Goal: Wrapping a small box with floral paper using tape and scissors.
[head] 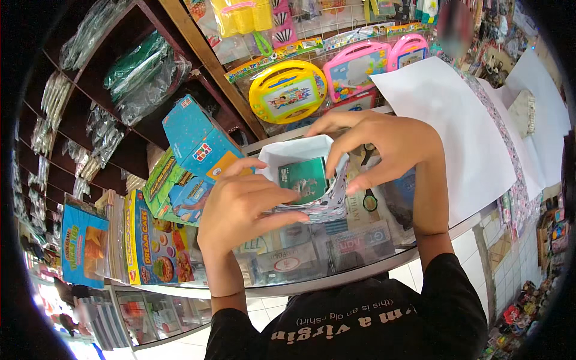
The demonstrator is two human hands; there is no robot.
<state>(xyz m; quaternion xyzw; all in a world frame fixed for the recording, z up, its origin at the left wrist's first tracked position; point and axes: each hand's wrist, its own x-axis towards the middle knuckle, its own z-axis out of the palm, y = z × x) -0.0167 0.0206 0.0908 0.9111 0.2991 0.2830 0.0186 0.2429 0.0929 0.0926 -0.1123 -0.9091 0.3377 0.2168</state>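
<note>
An open paper bag or wrapper [321, 211], white inside and patterned outside, stands on the glass counter in front of me. Inside it lies a green box [302, 180] that bears writing. At its near left side is my left hand [252, 198], fingers spread over the rim and thumb along the front wall. My right hand [382, 144] arches over the right side, with fingertips at the rim and inner wall and the thumb apart from them. Whether either hand grips the paper firmly is hard to tell.
Blue toy box [193, 135], green box [173, 193] and yellow-blue boxed set [157, 243] stand on the left. Large white sheets and patterned wrapping paper [486, 121] lie on the right. Drawing boards [288, 92] hang behind. The glass counter [315, 274] has a metal edge.
</note>
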